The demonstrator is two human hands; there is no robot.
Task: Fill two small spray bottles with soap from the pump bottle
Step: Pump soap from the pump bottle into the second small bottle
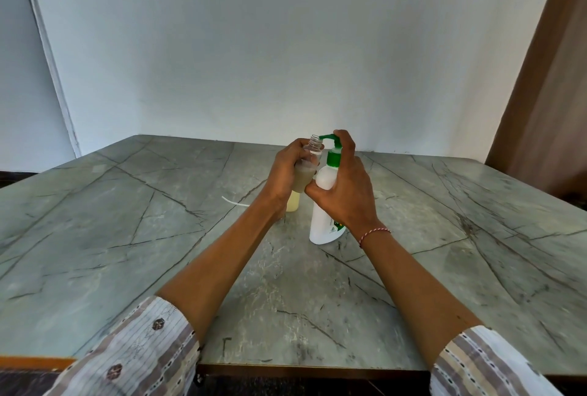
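Observation:
A white pump bottle [324, 205] with a green pump head [330, 141] stands near the middle of the table. My right hand [344, 186] grips its shoulder, with the forefinger on top of the pump head. My left hand [286, 173] holds a small clear spray bottle [309, 167], uncapped, lifted and tilted so its open neck sits under the green nozzle; its lower part holds cloudy liquid. Behind my left hand a second small bottle [293, 201] with yellowish liquid stands on the table, mostly hidden.
The grey marble-patterned table [158, 236] runs to a white wall at the back. A thin white tube [235, 201], like a sprayer's dip tube, lies on the table left of my left wrist. A brown curtain hangs at the right.

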